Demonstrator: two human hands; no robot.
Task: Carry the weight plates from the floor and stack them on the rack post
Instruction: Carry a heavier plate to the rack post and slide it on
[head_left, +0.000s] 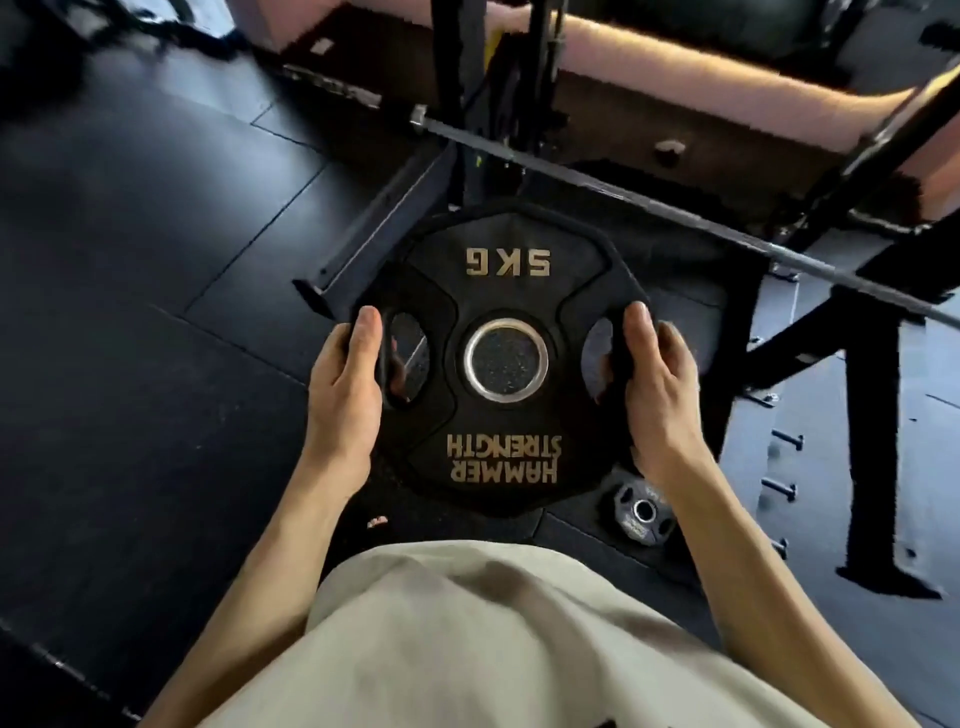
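The 5 kg plate (504, 358) is held flat above the floor (156, 260), gripped at its side slots by the left hand (345, 395) and right hand (662, 395), so the carry is judged underway and alignment of its bore with the rack post is called for next.

Bare forearms, no sleeves reaching the wrists. No rings, watch or bands on left hand (347, 375) or right hand (658, 379). Plain beige shirt (498, 639), lightly creased.
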